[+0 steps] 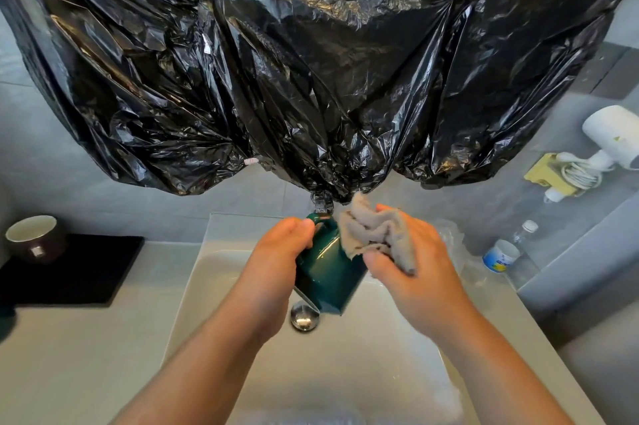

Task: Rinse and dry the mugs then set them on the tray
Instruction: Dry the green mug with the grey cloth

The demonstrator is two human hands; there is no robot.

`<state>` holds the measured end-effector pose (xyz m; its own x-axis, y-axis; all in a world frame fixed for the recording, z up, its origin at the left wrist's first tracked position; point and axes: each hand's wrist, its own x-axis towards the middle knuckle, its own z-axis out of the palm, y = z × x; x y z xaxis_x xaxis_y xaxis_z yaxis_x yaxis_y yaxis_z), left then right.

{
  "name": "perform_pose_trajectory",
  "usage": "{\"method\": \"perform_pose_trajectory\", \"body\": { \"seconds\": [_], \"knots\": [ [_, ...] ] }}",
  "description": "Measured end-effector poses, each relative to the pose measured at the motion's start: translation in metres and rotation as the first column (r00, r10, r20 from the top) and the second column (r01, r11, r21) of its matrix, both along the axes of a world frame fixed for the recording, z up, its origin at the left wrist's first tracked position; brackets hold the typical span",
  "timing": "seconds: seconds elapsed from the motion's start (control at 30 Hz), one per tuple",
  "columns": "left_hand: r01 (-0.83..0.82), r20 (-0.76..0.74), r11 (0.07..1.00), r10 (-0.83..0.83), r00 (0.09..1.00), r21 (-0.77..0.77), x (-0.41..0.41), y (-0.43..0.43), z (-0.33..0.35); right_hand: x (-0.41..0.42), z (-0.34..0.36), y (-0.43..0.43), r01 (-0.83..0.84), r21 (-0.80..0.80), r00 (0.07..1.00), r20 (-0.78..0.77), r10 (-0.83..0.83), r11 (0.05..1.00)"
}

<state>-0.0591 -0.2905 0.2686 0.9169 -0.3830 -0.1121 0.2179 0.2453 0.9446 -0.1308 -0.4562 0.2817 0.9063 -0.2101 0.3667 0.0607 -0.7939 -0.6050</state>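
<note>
Over the white sink (363,372) my left hand (276,258) grips a dark green mug (325,275) by its handle side, the mug tilted with its mouth toward the lower left. My right hand (411,258) holds a crumpled grey cloth (373,234) against the mug's upper side. A brown mug with a white inside (34,237) stands upright on the far left corner of the black tray (79,272) on the counter.
Black plastic sheeting (311,61) hangs over the wall and hides most of the tap (323,205). The metal drain plug (304,317) lies below the mug. At the right stand a plastic bottle (518,244), a small white tub (501,255) and a white hair dryer (612,134).
</note>
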Motion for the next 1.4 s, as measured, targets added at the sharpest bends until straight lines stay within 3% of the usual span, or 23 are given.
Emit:
{"method": "perform_pose_trajectory", "body": {
  "seconds": [0.1, 0.17, 0.23, 0.3, 0.33, 0.37, 0.47, 0.53, 0.63, 0.8, 0.93, 1.03, 1.23, 1.4],
  "knots": [
    [-0.014, -0.001, 1.000, 0.014, 1.000, -0.006, -0.008, -0.007, -0.003, 0.000, -0.006, 0.016, -0.069, -0.157, 0.998, -0.025, 0.066, 0.985],
    [-0.014, -0.011, 1.000, 0.014, 1.000, -0.025, -0.011, -0.008, -0.005, -0.004, -0.012, 0.020, -0.073, -0.234, 0.990, -0.135, 0.042, 0.969],
    [-0.032, -0.010, 0.998, 0.031, 0.999, -0.053, -0.011, -0.009, -0.006, -0.007, -0.012, 0.019, -0.141, -0.049, 0.967, -0.220, 0.127, 0.989],
    [-0.055, -0.017, 0.995, 0.054, 0.998, -0.080, -0.010, -0.008, -0.005, -0.004, -0.013, 0.018, -0.171, 0.180, 0.972, -0.128, 0.195, 0.969],
    [-0.056, -0.025, 0.994, 0.054, 0.998, -0.099, -0.010, -0.009, -0.005, 0.000, -0.015, 0.019, -0.124, 0.216, 0.988, -0.066, 0.141, 0.968],
    [-0.058, -0.029, 0.992, 0.055, 0.998, -0.111, -0.011, -0.009, -0.004, 0.005, -0.017, 0.020, -0.047, 0.166, 0.999, -0.007, 0.049, 0.985],
    [-0.069, -0.040, 0.992, 0.065, 0.997, -0.104, -0.013, -0.013, -0.004, 0.015, -0.019, 0.028, 0.171, -0.231, 0.973, 0.193, -0.127, 0.958],
    [-0.110, -0.043, 0.991, 0.107, 0.993, -0.079, -0.014, -0.016, -0.005, 0.018, -0.021, 0.033, 0.217, -0.269, 0.959, 0.238, -0.153, 0.939],
    [-0.168, -0.002, 0.984, 0.168, 0.986, -0.060, -0.014, -0.018, -0.006, 0.019, -0.025, 0.036, 0.204, -0.136, 0.955, 0.245, -0.167, 0.969],
    [-0.183, 0.008, 0.976, 0.185, 0.983, -0.118, -0.012, -0.015, -0.011, 0.025, -0.018, 0.034, 0.174, -0.255, 0.942, 0.325, -0.085, 0.951],
    [-0.142, 0.009, 0.976, 0.145, 0.989, -0.165, -0.010, -0.015, -0.011, 0.023, -0.020, 0.036, 0.087, -0.143, 0.984, 0.164, -0.063, 0.986],
    [-0.153, -0.002, 0.974, 0.154, 0.988, -0.165, -0.008, -0.015, -0.009, 0.020, -0.028, 0.042, 0.126, -0.215, 0.977, 0.198, -0.083, 0.968],
    [-0.124, -0.070, 0.968, 0.112, 0.991, -0.216, -0.005, -0.012, -0.006, 0.010, -0.039, 0.046, 0.056, -0.211, 0.977, 0.213, -0.010, 0.976],
    [-0.114, -0.066, 0.977, 0.104, 0.992, -0.181, -0.008, -0.015, -0.010, 0.013, -0.041, 0.049, 0.128, -0.155, 0.981, 0.167, -0.102, 0.980]
  ]
}}
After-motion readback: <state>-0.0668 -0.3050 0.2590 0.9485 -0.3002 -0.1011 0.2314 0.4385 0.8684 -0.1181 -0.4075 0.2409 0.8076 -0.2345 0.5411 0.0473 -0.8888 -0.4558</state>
